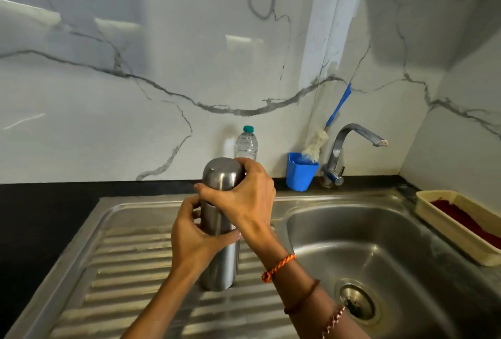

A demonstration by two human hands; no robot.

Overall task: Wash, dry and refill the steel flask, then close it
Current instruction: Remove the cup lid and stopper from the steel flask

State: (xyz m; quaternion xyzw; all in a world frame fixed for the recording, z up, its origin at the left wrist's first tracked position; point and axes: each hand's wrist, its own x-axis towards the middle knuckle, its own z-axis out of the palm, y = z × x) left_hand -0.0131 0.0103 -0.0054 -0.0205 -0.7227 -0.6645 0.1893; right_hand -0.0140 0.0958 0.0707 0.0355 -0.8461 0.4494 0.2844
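Both hands' grip wraps the upright brushed steel flask (220,230): right hand (241,197) on cap.

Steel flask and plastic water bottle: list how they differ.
The steel flask is opaque brushed metal; the plastic water bottle is clear with a teal cap. The flask stands on the ribbed drainboard, gripped by the left hand round its body and the right hand round its steel cap; the bottle stands untouched by the wall behind. Both are upright and capped.
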